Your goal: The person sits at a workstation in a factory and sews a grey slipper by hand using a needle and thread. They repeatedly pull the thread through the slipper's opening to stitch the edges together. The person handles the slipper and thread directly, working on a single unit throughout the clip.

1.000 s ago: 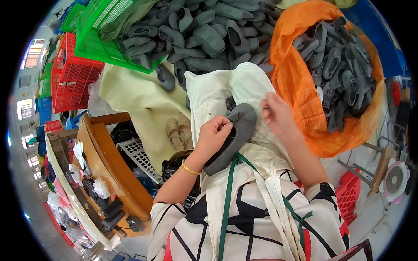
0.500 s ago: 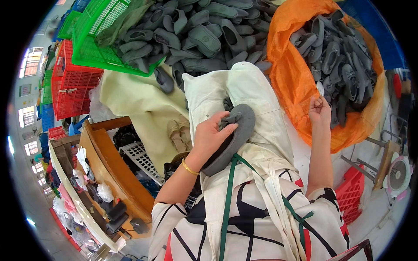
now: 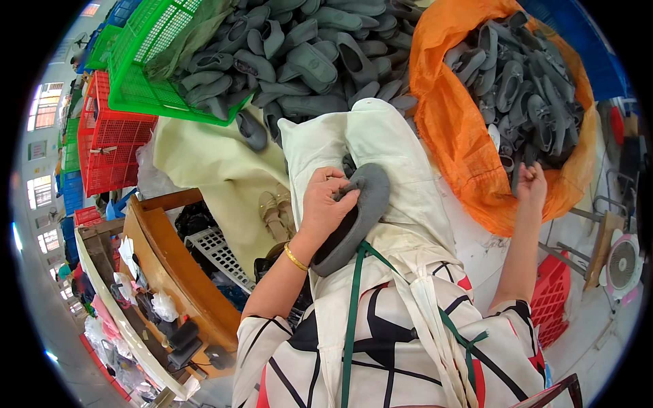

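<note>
Head view, nearest first: my left hand (image 3: 325, 204) is curled shut around one grey shoe (image 3: 354, 217), pinning it on the cream apron (image 3: 401, 177) over my lap, toe end pointing away from me. That hold matches the earlier frames; the shoe has barely shifted.

What has changed is my right hand (image 3: 530, 185). A second ago it was at the shoe beside the left hand; now the arm is stretched out to the right, and the hand sits at the near edge of the orange bag (image 3: 462, 129). Its fingers are bent over a dark piece at the bag's lip, but I cannot tell whether they have closed on it. I judge the shoe in my lap is finished with on that side and the right hand is going for another piece.

Counts: one shoe in hand, two hands in view, one gold bangle (image 3: 295, 258) on the left wrist. Farther out, one orange bag and one green crate (image 3: 146, 88), each heaped with grey shoes too many and too overlapped to count. One red crate (image 3: 109, 136) stands at far left.
</note>
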A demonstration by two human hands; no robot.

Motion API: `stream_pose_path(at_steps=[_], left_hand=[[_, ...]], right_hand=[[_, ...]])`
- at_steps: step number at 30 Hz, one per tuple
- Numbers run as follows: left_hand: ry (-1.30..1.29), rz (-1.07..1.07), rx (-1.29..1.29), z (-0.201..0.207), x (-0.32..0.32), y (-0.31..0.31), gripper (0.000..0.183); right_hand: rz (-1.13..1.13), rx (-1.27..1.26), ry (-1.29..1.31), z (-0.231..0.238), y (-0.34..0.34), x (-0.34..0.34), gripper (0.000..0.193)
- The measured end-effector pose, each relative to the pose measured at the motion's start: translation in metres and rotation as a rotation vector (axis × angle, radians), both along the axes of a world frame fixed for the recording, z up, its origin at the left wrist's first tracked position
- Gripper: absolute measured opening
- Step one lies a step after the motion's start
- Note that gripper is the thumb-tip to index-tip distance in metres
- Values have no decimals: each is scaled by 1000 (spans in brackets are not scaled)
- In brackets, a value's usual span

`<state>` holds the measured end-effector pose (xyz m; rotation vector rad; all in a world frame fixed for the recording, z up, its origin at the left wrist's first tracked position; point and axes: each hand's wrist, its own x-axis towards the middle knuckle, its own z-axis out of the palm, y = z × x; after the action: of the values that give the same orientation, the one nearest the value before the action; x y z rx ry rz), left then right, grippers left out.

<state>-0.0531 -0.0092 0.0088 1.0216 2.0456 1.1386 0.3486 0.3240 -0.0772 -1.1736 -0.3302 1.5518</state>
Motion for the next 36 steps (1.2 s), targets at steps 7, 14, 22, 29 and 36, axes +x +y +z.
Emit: stream_pose_path(at_steps=[7, 14, 22, 29, 36], left_hand=[[-199, 18, 9, -10, -1, 1, 16], [-23, 16, -25, 33, -1, -6, 17], [-574, -13, -277, 44, 26, 3, 27], [-1328, 292, -52, 27, 13, -4, 12], [-379, -2, -251, 30, 13, -19, 12]], right_hand=[[31, 231, -294, 12, -29, -31, 11], [1243, 1007, -917, 88, -161, -198, 14], [1207, 1247, -838, 102, -201, -209, 10], [1235, 946, -624, 122, -211, -219, 9], [1289, 1299, -870, 109, -196, -249, 13]])
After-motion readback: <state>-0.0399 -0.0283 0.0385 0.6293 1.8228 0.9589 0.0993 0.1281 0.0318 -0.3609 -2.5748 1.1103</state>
